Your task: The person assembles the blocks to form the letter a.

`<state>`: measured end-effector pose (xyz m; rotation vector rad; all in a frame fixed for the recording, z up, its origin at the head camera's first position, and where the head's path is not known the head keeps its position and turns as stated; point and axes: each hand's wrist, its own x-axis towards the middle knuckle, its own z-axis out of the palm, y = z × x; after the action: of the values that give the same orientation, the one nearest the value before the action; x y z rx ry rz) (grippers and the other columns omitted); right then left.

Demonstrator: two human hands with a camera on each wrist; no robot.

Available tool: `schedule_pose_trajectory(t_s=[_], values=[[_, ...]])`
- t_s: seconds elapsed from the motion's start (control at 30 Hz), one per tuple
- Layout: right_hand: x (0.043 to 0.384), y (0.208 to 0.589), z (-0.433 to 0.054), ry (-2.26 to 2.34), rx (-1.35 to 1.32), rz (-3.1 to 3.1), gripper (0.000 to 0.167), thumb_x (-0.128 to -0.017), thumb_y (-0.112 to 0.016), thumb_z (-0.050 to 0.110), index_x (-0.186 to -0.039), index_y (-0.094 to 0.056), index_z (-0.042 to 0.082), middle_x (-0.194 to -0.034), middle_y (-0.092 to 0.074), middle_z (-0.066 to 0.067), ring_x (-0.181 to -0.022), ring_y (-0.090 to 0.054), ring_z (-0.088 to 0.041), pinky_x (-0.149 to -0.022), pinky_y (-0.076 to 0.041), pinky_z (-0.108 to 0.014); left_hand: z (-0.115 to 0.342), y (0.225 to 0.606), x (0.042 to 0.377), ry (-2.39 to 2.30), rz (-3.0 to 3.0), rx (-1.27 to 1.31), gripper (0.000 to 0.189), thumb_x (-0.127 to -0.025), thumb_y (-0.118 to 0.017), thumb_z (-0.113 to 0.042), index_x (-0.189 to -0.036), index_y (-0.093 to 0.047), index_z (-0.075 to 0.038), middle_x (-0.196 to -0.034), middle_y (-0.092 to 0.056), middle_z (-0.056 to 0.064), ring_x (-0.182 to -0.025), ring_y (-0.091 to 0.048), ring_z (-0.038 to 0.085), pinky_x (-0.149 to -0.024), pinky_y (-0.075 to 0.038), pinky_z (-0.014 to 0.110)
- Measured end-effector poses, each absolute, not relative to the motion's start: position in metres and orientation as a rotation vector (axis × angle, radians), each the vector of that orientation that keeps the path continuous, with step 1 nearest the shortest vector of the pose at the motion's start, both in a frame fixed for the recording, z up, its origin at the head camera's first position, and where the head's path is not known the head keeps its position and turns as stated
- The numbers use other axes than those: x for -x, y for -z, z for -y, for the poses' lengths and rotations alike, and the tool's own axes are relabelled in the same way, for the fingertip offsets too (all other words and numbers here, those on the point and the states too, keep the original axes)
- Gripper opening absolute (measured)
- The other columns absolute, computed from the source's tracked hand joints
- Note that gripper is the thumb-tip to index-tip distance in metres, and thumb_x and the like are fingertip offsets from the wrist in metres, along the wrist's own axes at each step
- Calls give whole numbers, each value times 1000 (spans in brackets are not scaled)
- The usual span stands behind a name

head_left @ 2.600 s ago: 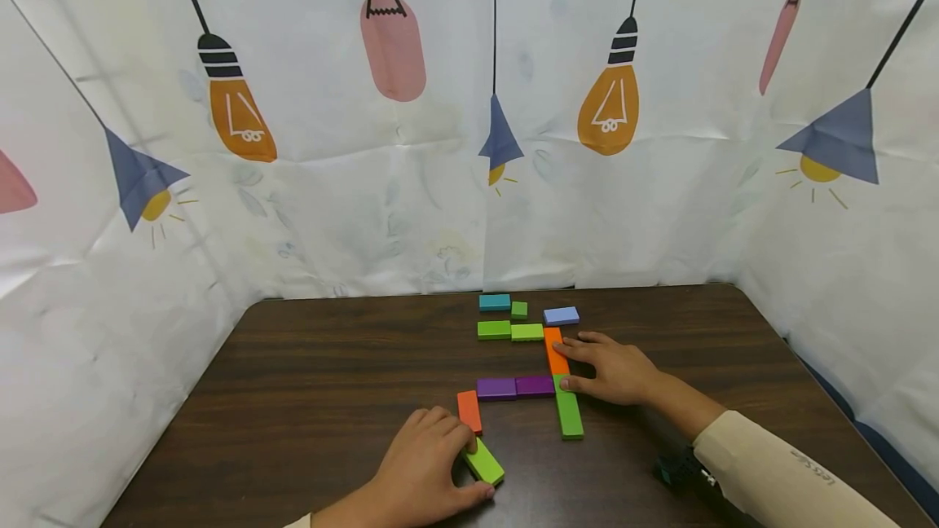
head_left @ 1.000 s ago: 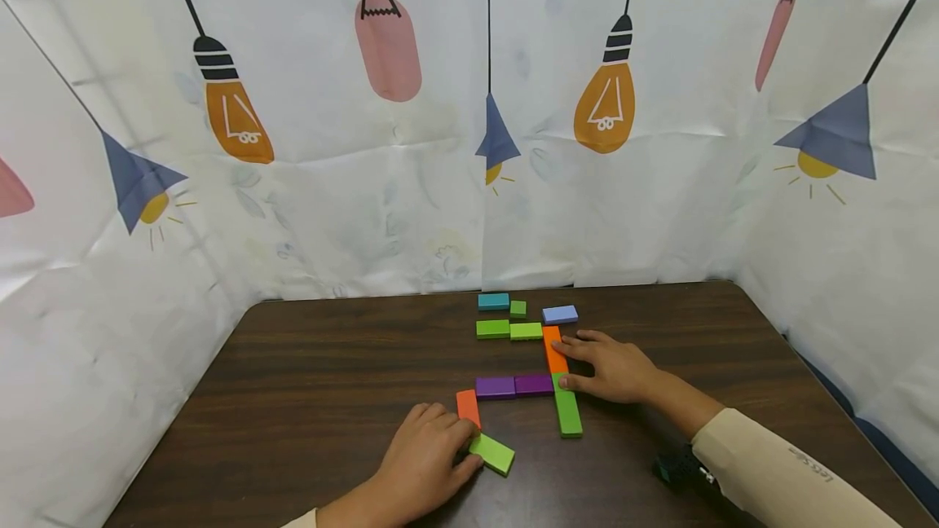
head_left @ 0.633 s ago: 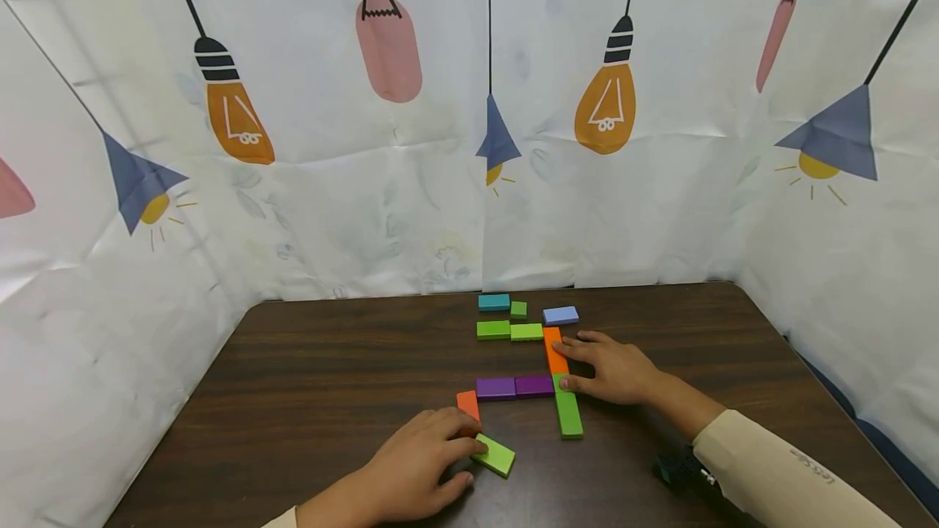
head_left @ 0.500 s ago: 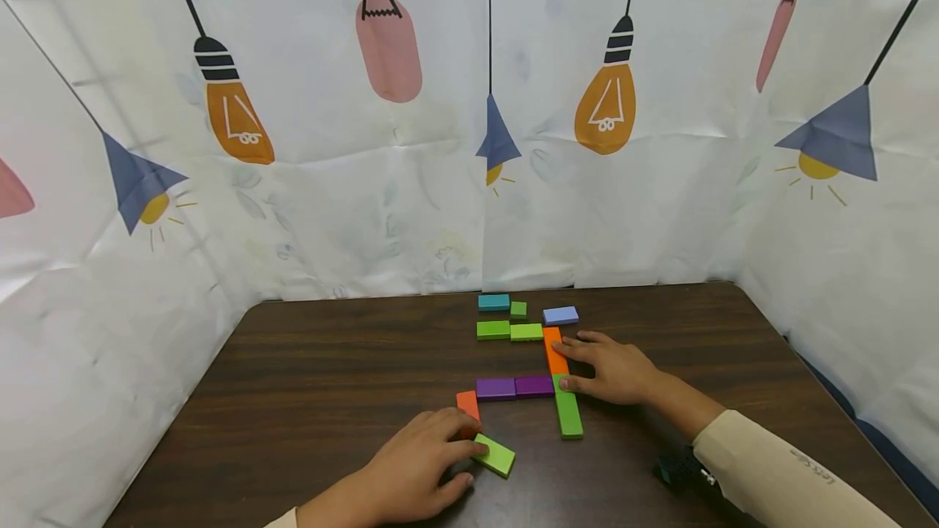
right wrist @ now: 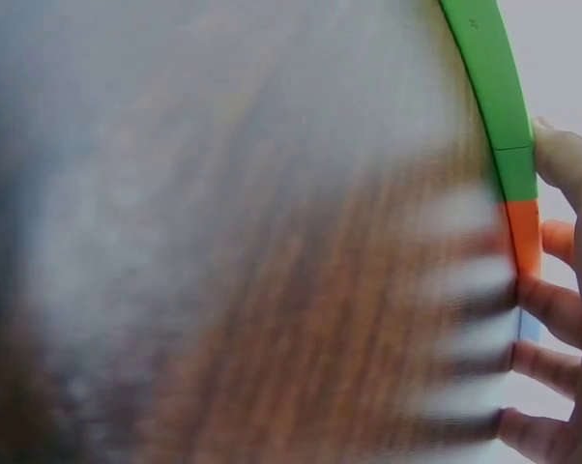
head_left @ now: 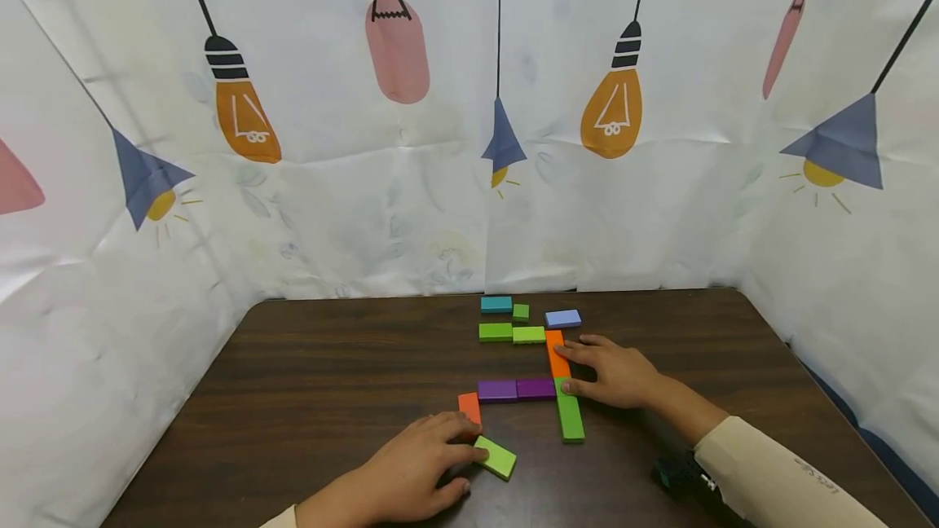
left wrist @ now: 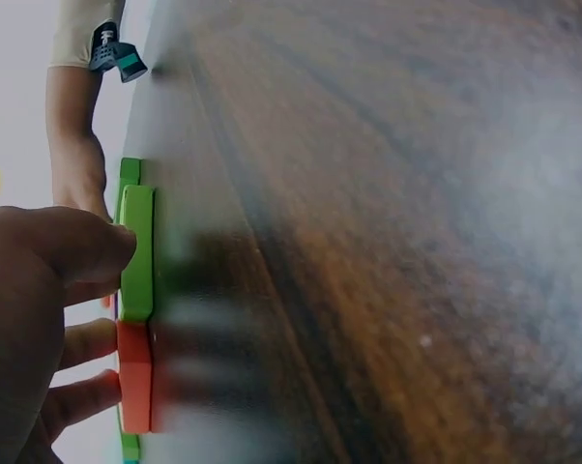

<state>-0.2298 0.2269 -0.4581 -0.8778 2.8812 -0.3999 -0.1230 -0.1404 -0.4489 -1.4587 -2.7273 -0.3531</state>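
My left hand [head_left: 403, 467] lies low over the table, its index fingertip on a light green block [head_left: 499, 461] that is set at a slant. Other fingers of that hand reach an orange-red block [head_left: 469, 409], which meets the light green one end to end in the left wrist view. The left thumb is apart from the light green block in the head view. My right hand [head_left: 616, 373] rests with its index finger on an orange block [head_left: 556, 361] and its thumb on a green block [head_left: 570, 420]. In the right wrist view its remaining fingers are spread.
Two purple blocks [head_left: 499, 391] run left from the orange and green join. Beyond stand two light green blocks [head_left: 495, 332], a small green block [head_left: 521, 313], a teal block [head_left: 496, 305] and a light blue block [head_left: 562, 319]. The brown table [head_left: 330, 381] ends at a printed curtain.
The light green block at my left hand has turned, its near end swinging right and away. My left thumb has come off it and drawn back. The right hand stays in place.
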Motion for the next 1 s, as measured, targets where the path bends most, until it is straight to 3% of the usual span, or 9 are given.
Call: schedule_pose_trajectory(t_s=[0.1,0.23,0.47,0.6,0.77,0.87,1.0], values=[[230,457,-227,373,867,-2885,74,-95,-55,70,-154,-51,25,-152,-52,-1,-144,-39,-35,-70,-54,-50,140,450,123,348,2705,1473,39,-98,-68,-31,-137,-67,-30,-140,-57,-2,-131,-52,21,-102,-49,46],[230,455,-226,364,870,-2877,73,-95,-53,70,-154,-51,26,-152,-52,0,-144,-39,-35,-85,-50,-66,141,450,124,342,2704,1487,39,-98,-69,-31,-137,-66,-29,-140,-57,-1,-131,-52,22,-104,-48,45],[235,451,-227,445,790,-2870,76,-98,-51,67,-159,-42,22,-148,-53,-16,-136,-48,-43,-88,-49,-67,144,449,124,387,2793,1505,44,-100,-65,-32,-144,-61,-29,-148,-52,-1,-138,-46,24,-106,-45,51],[245,449,-228,489,744,-2914,76,-101,-52,62,-158,-41,14,-138,-62,-13,-126,-58,-40,-90,-51,-62,145,449,124,403,2807,1505,45,-100,-66,-32,-145,-60,-30,-149,-51,-1,-139,-46,24,-105,-45,55],[261,443,-227,501,739,-2998,60,-101,-65,41,-147,-52,5,-121,-71,-9,-110,-66,-32,-83,-56,-53,145,449,124,399,2807,1502,46,-100,-66,-32,-145,-60,-30,-148,-51,-2,-138,-46,23,-104,-45,57],[269,442,-226,459,760,-3048,51,-99,-70,32,-142,-58,6,-126,-66,-13,-114,-63,-33,-84,-55,-54,145,449,123,402,2809,1495,45,-100,-66,-33,-145,-60,-30,-148,-51,-2,-138,-46,22,-103,-46,57],[280,448,-226,390,785,-3070,48,-99,-70,28,-143,-60,12,-142,-55,-17,-131,-50,-39,-87,-54,-57,145,448,122,414,2815,1486,45,-100,-66,-34,-144,-60,-31,-148,-51,-2,-138,-46,22,-103,-46,57]])
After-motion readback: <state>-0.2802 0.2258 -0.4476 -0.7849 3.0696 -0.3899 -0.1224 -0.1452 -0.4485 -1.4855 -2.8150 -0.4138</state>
